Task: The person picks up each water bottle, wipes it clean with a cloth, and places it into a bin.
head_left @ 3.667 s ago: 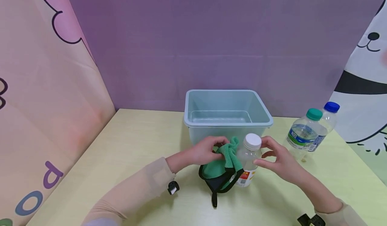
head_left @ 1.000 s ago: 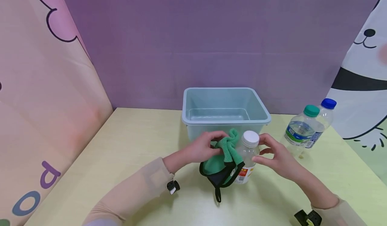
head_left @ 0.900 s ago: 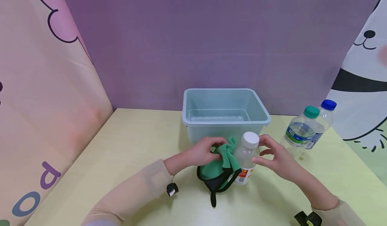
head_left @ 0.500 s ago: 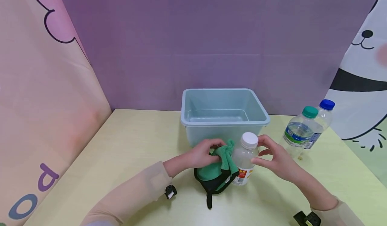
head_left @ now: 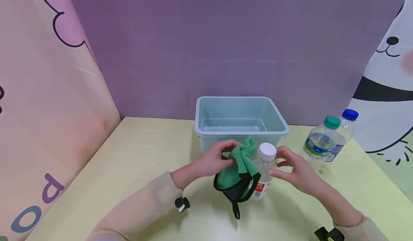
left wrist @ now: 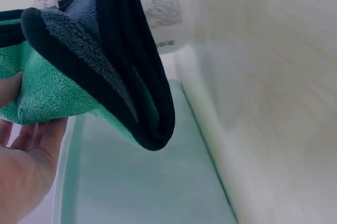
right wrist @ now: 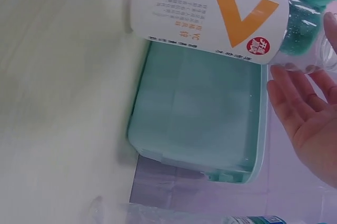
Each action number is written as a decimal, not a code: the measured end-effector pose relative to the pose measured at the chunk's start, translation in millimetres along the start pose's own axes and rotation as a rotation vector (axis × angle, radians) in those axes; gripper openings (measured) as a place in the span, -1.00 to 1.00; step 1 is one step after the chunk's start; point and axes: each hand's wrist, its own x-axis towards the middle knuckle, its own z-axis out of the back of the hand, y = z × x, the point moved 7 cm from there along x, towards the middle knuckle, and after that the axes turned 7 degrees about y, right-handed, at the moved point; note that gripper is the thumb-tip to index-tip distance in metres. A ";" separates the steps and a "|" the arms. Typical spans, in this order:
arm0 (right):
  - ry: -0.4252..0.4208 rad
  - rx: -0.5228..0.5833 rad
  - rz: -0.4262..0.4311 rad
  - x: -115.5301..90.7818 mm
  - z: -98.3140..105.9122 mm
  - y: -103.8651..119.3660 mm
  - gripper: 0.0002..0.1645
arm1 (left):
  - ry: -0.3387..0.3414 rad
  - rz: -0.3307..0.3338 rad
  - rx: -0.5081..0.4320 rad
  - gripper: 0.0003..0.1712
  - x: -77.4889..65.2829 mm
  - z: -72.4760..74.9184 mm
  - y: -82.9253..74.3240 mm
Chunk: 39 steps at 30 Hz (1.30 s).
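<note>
As the left grip (head_left: 217,160) pinches a soft-looking green cloth (head_left: 238,174), the right grip (head_left: 296,170) holds a bottle (head_left: 265,169), likely light, slick and best held below its cap (head_left: 267,150).

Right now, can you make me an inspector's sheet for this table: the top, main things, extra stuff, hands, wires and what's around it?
Surface: pale table, arm shadows across it.
Job's things: green cloth with black edging; white-capped bottle upright beside it.
Clutter: blue bin behind; green-capped bottle and blue-capped bottle at right.
Grippers: left hand pinches the green cloth; right hand holds the white-capped bottle.
Cables: nothing seen.
Surroundings: purple backdrop behind, pink sheet at left, animal-print sheet at right.
</note>
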 end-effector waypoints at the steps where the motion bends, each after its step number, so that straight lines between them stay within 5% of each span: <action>1: 0.003 -0.009 -0.006 -0.6 0.4 -0.3 -0.41 | 0.005 0.003 -0.001 -0.64 -1.8 0.3 1.0; 19: 0.064 -0.042 -0.122 -6.5 1.3 -3.0 -0.35 | 0.074 0.002 0.028 -0.72 -30.0 10.9 12.9; 27: 0.065 -0.046 -0.088 -2.3 0.2 0.9 -0.31 | 0.047 0.031 0.024 -0.69 -34.3 20.0 13.5; 39: 0.017 -0.051 -0.179 6.5 -7.6 -3.4 -0.14 | 0.002 0.029 0.022 -0.68 -39.0 30.9 14.9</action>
